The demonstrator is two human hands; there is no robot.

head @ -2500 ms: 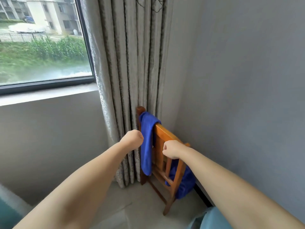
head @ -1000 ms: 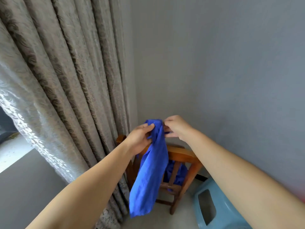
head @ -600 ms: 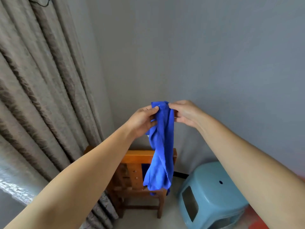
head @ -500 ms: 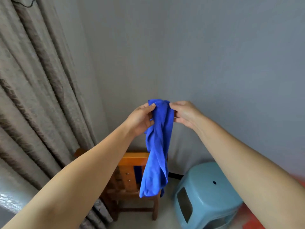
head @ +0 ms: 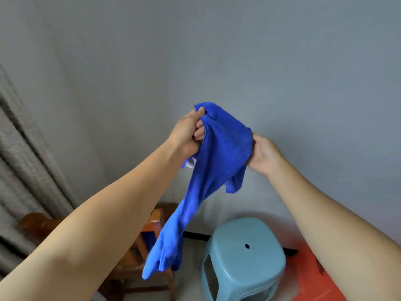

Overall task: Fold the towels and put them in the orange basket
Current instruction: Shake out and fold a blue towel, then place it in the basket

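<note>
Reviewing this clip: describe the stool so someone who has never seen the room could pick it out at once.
Start at the grey wall ahead and follow it down to the floor. There, right of the wooden chair and below the hanging blue towel, stands the stool. It is the only pale blue plastic piece, with rounded corners and a small hole in its seat.

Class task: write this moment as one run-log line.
left hand: holds towel | right hand: holds towel | towel: unfolded, hanging | stool: below

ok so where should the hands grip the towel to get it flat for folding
Probably the top edge. The towel hangs bunched between the left hand and right hand, its tail twisted below. Slide each hand outward along that edge to its corners, pinching from the sides, so it drops open.
</note>
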